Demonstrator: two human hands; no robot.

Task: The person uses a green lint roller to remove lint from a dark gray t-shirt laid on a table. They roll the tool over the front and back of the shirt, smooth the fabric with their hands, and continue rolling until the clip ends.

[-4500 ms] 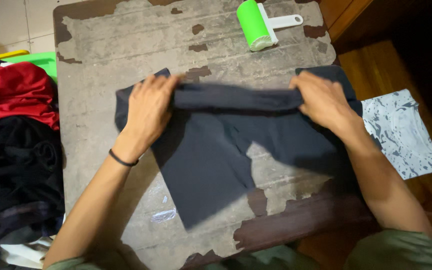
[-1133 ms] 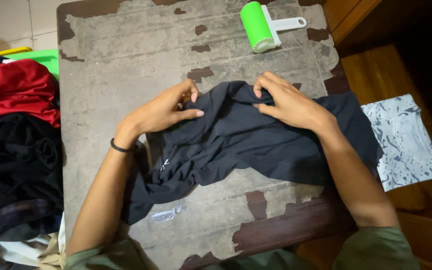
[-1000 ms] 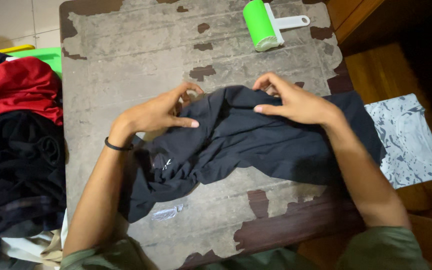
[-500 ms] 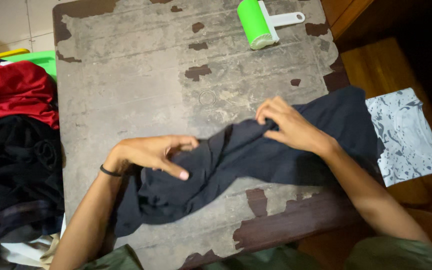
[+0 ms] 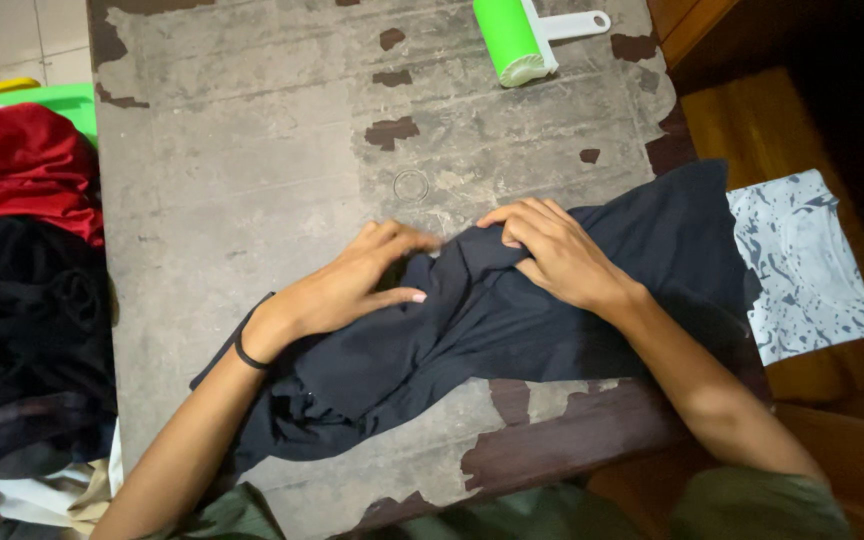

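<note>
Left hand: the left hand (image 5: pixel 352 285) sits at centre frame, palm down on the dark garment (image 5: pixel 472 320), fingers bent and gathering a ridge of cloth; a thumb sticks out flat toward the right. A thin black band (image 5: pixel 247 352) circles the wrist.
Right hand: the right hand (image 5: pixel 552 250) is just right of centre, fingers curled over and pinching a bunched fold of the same garment. Fingertips of both hands are near each other, a small hump of fabric between them.
Dark garment: crumpled, navy or black, lying in a diagonal band from lower left of the frame up to the right edge of the tabletop. Its right end spreads flatter and reaches the tabletop's right edge; its lower left end hangs toward the near edge, partly under the left forearm.
Tabletop: the tabletop (image 5: pixel 252 130) is worn, grey coating flaked off in dark brown patches, most heavily along the near edge.
Lint roller: a green lint roller (image 5: pixel 512 38) with a white handle, upper middle of the frame, well apart from the hands.
Patterned cloth: a white and grey splatter-print cloth (image 5: pixel 802 265) at the right of the frame, lying flat on a wooden surface beside the tabletop, just beside the garment's right end.
Clothes pile: at the left edge, a red garment (image 5: pixel 12 170) on top of a heap of black clothes (image 5: pixel 22 340).
Green item: a bright green plastic edge (image 5: pixel 47 98) shows at upper left, behind the red garment.
</note>
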